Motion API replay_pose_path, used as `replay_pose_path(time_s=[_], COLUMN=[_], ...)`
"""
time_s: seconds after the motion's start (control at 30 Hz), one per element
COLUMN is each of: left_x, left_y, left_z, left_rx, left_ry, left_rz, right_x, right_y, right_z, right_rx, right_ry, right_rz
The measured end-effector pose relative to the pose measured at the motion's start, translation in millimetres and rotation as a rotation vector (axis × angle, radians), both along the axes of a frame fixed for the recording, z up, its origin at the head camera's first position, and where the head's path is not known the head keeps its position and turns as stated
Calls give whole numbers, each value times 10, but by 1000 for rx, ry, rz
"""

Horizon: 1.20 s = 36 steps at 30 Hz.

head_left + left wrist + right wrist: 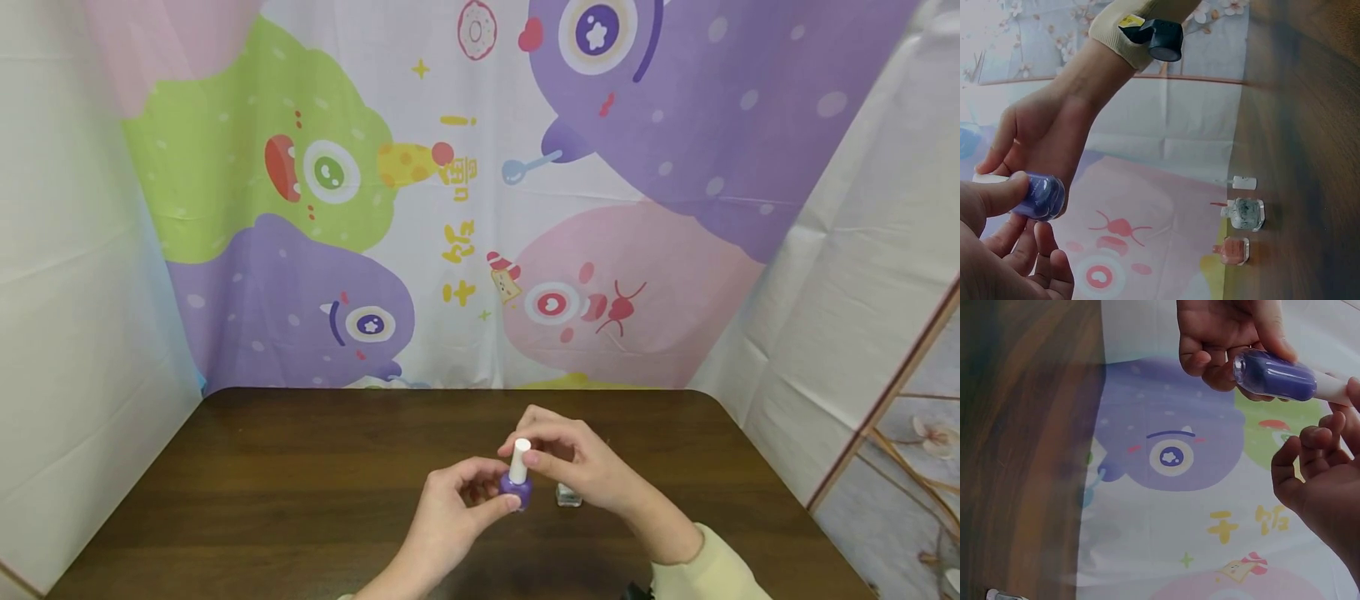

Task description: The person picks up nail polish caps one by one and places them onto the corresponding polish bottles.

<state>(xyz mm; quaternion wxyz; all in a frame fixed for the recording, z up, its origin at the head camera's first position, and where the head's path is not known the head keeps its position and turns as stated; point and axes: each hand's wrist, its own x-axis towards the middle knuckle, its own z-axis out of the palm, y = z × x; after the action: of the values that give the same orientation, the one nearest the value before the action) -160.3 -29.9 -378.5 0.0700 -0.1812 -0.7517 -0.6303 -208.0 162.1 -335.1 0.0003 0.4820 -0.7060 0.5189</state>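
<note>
A purple nail polish bottle (pixel 520 490) with a tall white cap (pixel 520 461) is held up over the table, tilted slightly. My left hand (pixel 448 510) grips its glass body between thumb and fingers. On the cap, my right hand (pixel 588 462) pinches with thumb and fingertips from the right. The right wrist view shows the purple polish (pixel 1279 376) through the clear glass, base toward the left. Behind the right hand stands a bottle of silvery glitter polish (pixel 1247 214), partly hidden in the head view.
In the left wrist view, a coral polish bottle (pixel 1235 250) and a separate white cap with its brush (pixel 1245 182) are on the table, either side of the glitter bottle. A cartoon-printed cloth (pixel 450 358) hangs behind the dark wooden table (pixel 300 492).
</note>
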Motion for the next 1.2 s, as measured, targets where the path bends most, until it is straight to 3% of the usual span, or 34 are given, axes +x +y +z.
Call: replay_pose_path(time_s=[0.17, 0.6, 0.97, 1.2], left_x=[3, 7, 12, -31], left_y=[8, 15, 17, -10], left_z=[4, 17, 25, 12], left_rx=[0, 16, -7, -41], left_ry=[-3, -32, -4, -6], left_rz=[-1, 11, 50, 39], right_x=[-15, -6, 36, 30], right_y=[-13, -53, -105, -88], right_z=[-28, -58, -45, -59], right_rx=[-23, -70, -97, -55], right_ry=[46, 19, 29, 32], right_rz=[-51, -151, -144, -187])
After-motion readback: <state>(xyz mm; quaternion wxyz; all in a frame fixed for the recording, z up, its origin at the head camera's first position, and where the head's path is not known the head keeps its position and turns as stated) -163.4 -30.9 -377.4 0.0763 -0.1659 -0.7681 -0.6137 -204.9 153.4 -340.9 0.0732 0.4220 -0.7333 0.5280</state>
